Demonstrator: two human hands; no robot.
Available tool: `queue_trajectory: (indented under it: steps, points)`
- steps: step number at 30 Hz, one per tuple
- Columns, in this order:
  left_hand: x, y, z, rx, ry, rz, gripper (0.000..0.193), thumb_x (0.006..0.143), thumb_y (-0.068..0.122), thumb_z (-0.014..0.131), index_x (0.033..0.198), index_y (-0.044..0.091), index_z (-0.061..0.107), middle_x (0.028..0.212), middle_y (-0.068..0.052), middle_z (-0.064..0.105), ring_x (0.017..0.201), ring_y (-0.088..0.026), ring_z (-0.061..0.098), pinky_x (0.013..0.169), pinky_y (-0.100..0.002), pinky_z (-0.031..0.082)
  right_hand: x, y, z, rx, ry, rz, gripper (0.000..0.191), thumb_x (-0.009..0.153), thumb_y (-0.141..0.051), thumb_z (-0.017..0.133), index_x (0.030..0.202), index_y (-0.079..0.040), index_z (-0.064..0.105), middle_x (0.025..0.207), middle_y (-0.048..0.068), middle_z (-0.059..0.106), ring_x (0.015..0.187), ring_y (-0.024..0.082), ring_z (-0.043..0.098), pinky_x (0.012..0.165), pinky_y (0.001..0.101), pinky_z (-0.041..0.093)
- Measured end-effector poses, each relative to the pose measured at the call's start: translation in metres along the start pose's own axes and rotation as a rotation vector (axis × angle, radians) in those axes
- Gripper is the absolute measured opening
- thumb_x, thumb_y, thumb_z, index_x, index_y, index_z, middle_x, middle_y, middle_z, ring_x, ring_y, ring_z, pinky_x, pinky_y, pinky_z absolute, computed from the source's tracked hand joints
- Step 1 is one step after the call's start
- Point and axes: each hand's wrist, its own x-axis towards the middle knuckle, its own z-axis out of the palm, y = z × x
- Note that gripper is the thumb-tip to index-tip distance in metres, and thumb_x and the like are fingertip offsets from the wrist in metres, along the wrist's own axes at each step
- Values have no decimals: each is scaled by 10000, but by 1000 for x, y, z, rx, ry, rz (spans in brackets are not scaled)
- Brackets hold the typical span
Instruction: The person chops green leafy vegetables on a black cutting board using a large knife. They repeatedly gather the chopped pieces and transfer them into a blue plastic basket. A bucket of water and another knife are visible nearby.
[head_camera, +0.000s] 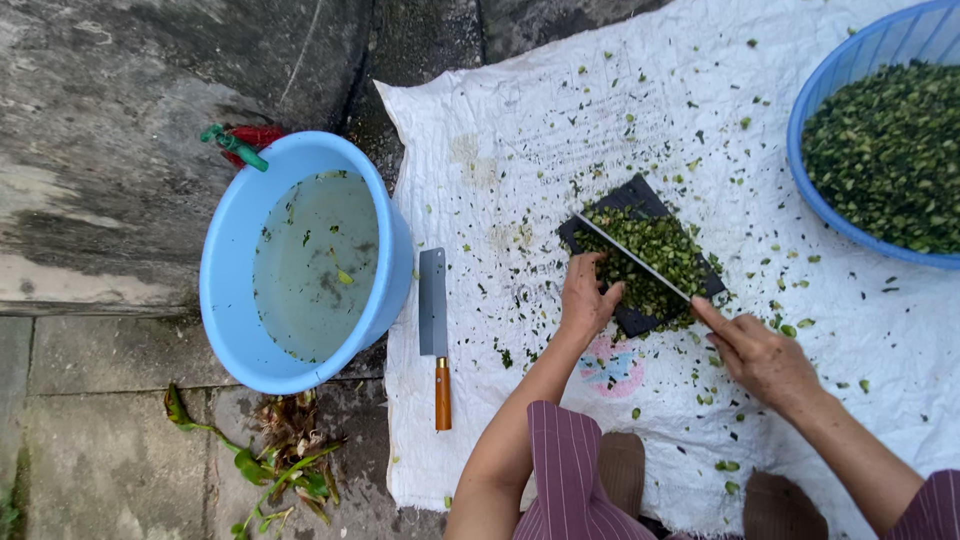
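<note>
A dark cutting board (634, 198) lies on a white sheet (520, 150) and carries a heap of chopped green vegetables (665, 250). My right hand (762, 355) grips the handle of a cleaver (630, 254) whose thin blade edge crosses the heap. My left hand (586, 297) rests on the greens at the board's near left side, fingers cupped against the pile beside the blade.
A second cleaver with a wooden handle (436, 330) lies on the sheet's left part. A light blue bucket of murky water (300, 260) stands left of it on concrete. A blue basin of chopped greens (885, 140) sits top right. Plant scraps (280, 455) lie bottom left.
</note>
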Motion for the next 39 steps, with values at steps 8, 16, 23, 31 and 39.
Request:
queue_trajectory:
  steps: [8,16,23,31,39]
  points:
    - [-17,7,-2,287,-142,-148,1194,579,419,978,1467,-28,317,1340,-243,335,1206,-429,389,1047,-522,330,-11,1,2,276,297,-149,620,950,-192,638,1536,-277,454,890,91,671,684,216,653,637,388,564]
    - [10,15,18,-68,-81,20,661,841,150,774,1416,8,480,1281,-184,489,1072,-332,628,937,-390,571,-14,11,9,313,285,-53,655,926,-230,652,1536,-351,443,910,58,704,689,198,669,632,405,568]
    - [34,-8,12,110,104,135,662,816,201,838,1376,13,539,1315,-162,524,1236,-345,556,1096,-420,472,-6,12,14,64,152,25,649,945,-252,656,1549,-343,438,795,62,660,634,211,650,636,387,594]
    - [58,-51,-8,318,-92,-110,1192,600,624,900,1492,1,413,1476,-178,369,1361,-384,332,1162,-508,291,-18,3,18,320,353,-123,639,970,-229,600,1560,-348,388,849,65,650,608,172,612,556,377,554]
    - [27,-22,-7,366,-225,-41,1359,458,636,943,1462,-68,358,1380,-263,396,1301,-433,422,1113,-495,381,-10,-2,7,232,179,-34,690,914,-195,675,1542,-340,427,827,52,669,617,188,648,604,390,577]
